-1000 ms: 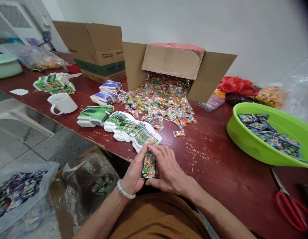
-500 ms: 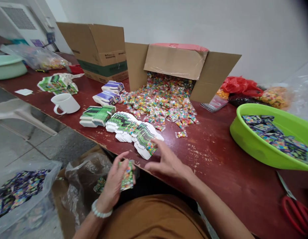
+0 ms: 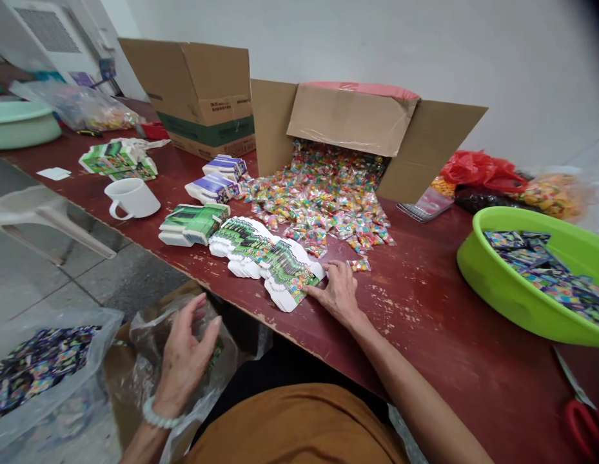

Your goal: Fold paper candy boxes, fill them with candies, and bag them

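The left hand [image 3: 186, 351] hangs low in the lower left of the frame, open with the fingers spread and nothing in it, just above the mouth of a crumpled clear plastic bag [image 3: 144, 332] that sits below the bench edge (a few small printed packs show through the plastic beside the palm). The right hand [image 3: 338, 291] lies palm down on the bench [image 3: 425, 322] near the middle of the frame, fingers stretched out flat and not closed on anything, with the fingertips touching the nearest end of a fanned row of flat printed cards [image 3: 260, 254].

Just above that hand lies a single candy packet [image 3: 360, 265], apart from the big heap of candy packets [image 3: 323, 206] that spills out of a cardboard box [image 3: 352, 119] lying on its side at the top centre. To the left of the row of cards stands a white mug [image 3: 132, 198]. At the right edge sits a green basin [image 3: 502, 283] holding dark printed packs, and red-handled scissors [image 3: 582, 412] lie in the lower right corner.
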Demonstrator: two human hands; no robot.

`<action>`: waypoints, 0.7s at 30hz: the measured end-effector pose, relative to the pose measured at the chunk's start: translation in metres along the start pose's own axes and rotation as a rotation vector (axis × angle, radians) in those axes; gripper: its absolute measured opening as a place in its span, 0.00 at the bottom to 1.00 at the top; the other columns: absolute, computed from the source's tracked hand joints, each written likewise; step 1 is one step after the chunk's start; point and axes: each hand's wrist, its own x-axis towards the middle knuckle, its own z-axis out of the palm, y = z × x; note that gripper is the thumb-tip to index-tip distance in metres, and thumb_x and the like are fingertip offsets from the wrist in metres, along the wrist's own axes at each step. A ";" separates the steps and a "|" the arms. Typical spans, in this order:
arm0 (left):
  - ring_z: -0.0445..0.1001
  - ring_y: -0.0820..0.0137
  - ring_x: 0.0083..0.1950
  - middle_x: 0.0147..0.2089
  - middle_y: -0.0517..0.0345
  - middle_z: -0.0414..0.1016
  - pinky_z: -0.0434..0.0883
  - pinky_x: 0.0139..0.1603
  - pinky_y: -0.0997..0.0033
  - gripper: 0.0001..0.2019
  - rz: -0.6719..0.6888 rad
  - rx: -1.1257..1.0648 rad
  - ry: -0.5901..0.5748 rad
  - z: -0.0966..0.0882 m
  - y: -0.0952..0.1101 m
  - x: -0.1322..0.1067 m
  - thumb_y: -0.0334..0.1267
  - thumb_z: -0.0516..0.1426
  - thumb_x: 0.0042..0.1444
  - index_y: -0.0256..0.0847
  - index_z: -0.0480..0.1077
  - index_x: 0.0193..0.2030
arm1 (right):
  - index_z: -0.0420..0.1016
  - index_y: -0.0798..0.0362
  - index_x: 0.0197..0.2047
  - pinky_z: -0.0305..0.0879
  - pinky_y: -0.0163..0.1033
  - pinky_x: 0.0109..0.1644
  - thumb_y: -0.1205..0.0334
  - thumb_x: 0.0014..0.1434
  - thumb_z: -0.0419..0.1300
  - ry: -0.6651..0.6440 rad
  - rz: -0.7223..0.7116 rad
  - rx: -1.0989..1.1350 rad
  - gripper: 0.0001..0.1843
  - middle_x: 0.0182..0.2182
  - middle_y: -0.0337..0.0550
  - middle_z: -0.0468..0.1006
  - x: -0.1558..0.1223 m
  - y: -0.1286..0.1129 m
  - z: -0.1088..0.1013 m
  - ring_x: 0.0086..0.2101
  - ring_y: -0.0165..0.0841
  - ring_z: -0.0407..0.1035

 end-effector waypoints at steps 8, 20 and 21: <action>0.67 0.59 0.58 0.57 0.47 0.70 0.62 0.60 0.57 0.21 0.577 0.092 -0.130 0.057 0.089 0.017 0.39 0.52 0.61 0.41 0.63 0.61 | 0.74 0.51 0.47 0.62 0.49 0.47 0.47 0.55 0.62 0.016 -0.011 0.139 0.21 0.49 0.50 0.71 0.002 0.008 -0.003 0.47 0.44 0.66; 0.53 0.45 0.68 0.66 0.44 0.63 0.37 0.64 0.37 0.23 0.737 0.428 -0.193 0.092 0.079 0.017 0.44 0.53 0.60 0.41 0.66 0.61 | 0.74 0.51 0.43 0.55 0.52 0.52 0.48 0.52 0.64 0.062 0.030 0.302 0.19 0.50 0.51 0.71 -0.003 0.005 0.000 0.51 0.46 0.62; 0.53 0.45 0.68 0.66 0.44 0.63 0.37 0.64 0.37 0.23 0.732 0.421 -0.196 0.092 0.079 0.018 0.44 0.53 0.60 0.41 0.65 0.61 | 0.74 0.52 0.39 0.55 0.51 0.53 0.49 0.51 0.65 0.065 0.058 0.394 0.17 0.48 0.50 0.72 -0.003 0.005 -0.001 0.50 0.46 0.62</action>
